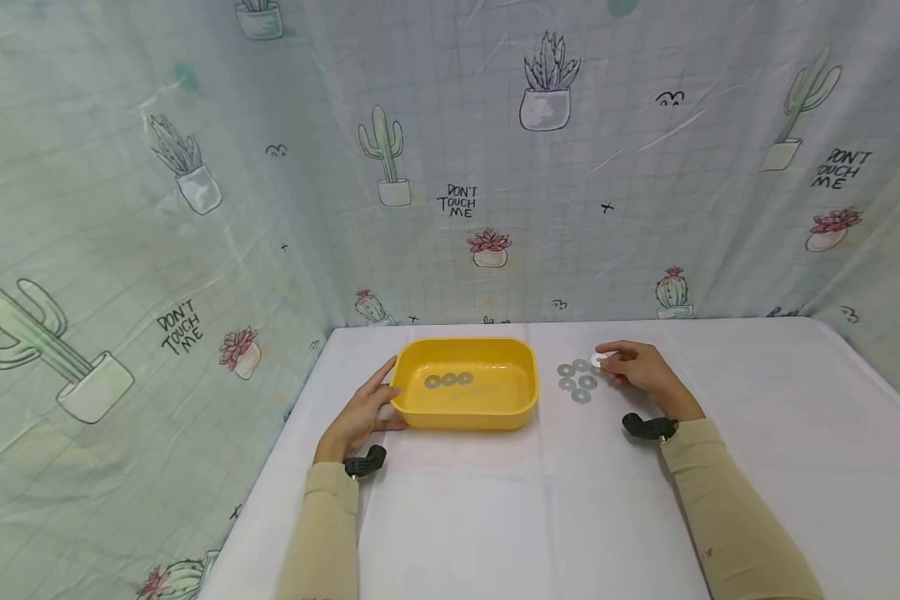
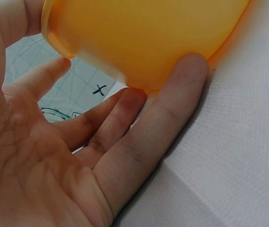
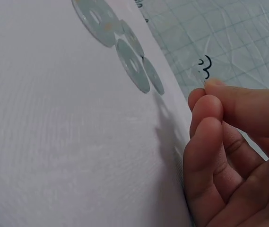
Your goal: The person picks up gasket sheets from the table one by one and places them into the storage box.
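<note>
A yellow plastic tray [image 1: 461, 422] lies on the white table, with three flat grey washers [image 1: 433, 387] in a row inside it. At its left end my left hand [image 1: 361, 417] holds the tray, fingers at the rim and the thumb against the lower wall in the left wrist view. To the right of the tray my right hand [image 1: 641, 367] pinches a pale washer [image 1: 598, 360] between thumb and fingertips, raised above the table; its disc shows only faintly in the right wrist view. Several more washers [image 3: 141, 81] lie flat in a cluster beside that hand.
The white-covered table [image 1: 480, 525] reaches back to a hanging cloth [image 1: 495, 150] printed with cacti, and the same cloth hangs along the left side. Black straps with small devices [image 1: 648, 427] sit on both wrists, below tan sleeves.
</note>
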Demonstrator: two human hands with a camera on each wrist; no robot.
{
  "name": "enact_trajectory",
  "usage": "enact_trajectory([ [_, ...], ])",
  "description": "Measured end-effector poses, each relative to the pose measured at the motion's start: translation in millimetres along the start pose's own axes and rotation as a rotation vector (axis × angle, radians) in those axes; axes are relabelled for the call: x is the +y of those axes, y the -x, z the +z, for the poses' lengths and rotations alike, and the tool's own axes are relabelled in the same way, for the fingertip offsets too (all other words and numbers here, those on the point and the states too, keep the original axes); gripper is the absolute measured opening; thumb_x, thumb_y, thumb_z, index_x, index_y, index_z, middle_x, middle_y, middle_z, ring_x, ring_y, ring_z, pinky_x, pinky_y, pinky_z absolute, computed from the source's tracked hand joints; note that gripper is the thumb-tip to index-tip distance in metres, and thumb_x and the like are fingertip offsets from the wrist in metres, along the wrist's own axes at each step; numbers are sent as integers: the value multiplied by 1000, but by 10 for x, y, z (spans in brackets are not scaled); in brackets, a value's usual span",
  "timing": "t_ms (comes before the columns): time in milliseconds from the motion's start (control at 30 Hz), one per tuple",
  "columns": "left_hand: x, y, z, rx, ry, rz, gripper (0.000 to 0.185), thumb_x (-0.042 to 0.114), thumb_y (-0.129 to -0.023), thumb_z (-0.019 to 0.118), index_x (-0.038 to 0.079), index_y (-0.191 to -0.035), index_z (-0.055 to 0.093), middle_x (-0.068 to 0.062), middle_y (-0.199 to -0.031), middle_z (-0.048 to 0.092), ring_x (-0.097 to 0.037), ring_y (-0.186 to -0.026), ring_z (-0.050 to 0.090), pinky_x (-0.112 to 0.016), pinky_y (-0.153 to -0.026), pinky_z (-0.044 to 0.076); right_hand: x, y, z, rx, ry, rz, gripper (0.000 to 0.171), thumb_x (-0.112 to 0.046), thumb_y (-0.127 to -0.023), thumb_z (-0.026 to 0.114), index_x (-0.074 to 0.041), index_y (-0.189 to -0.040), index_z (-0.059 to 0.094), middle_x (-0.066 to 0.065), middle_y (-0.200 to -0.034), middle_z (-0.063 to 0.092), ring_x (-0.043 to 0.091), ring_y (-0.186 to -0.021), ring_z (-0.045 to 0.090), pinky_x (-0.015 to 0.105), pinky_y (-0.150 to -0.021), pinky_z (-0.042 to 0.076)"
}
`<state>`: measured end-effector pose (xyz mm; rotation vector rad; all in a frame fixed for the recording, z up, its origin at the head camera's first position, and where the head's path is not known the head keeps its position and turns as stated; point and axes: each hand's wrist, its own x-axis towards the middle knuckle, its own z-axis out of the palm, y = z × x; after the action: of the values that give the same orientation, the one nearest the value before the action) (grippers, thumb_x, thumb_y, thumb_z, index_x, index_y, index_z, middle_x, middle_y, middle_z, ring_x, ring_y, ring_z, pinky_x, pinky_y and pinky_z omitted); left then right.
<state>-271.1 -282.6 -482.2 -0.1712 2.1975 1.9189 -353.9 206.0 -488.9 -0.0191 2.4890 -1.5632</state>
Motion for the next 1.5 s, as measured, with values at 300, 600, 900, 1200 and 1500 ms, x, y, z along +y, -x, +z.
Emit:
enact_trajectory([
  [300, -21, 6, -27, -11, -3, 14, 60, 27, -105, 52, 55, -154, 32, -15, -144, 52, -30, -116, 65, -48, -87, 64, -125, 11, 43, 19, -33, -41, 40, -21, -101, 63, -9, -139, 60, -1, -96, 63, 11, -83, 59, 22, -72, 53],
  [600, -16, -1, -22, -22, 0, 28, 60, 26, -105, 52, 55, -154, 32, -16, -141, 53, -29, -115, 66, -49, -87, 64, -404, 78, 151, 22, -32, -58, 40, -17, -102, 61, -10, -141, 60, 6, -107, 61, 23, -96, 60, 30, -85, 59],
  [900, -18, -6, -27, -21, 0, 22, 60, 26, -105, 51, 54, -155, 32, -15, -143, 52, -30, -116, 65, -49, -87, 64, -580, 144, 316, 36, -13, -100, 38, -21, -103, 61, -13, -140, 62, 11, -113, 62, 38, -103, 59, 37, -94, 58],
  [1200, -22, 1, -26, -21, 3, 18, 61, 26, -105, 52, 54, -155, 31, -15, -145, 52, -30, -116, 65, -49, -87, 64, -664, 153, 490, 27, -18, -128, 35, -20, -102, 62, -14, -136, 64, 19, -115, 62, 40, -98, 59, 35, -88, 59],
  [1500, -13, 18, -22, -25, 2, 23, 60, 27, -105, 52, 54, -154, 32, -13, -147, 51, -30, -117, 66, -49, -87, 64, -784, 216, 684, -10, -24, -131, 33, -19, -101, 64, -14, -133, 66, 23, -115, 61, 34, -90, 59, 28, -76, 57],
])
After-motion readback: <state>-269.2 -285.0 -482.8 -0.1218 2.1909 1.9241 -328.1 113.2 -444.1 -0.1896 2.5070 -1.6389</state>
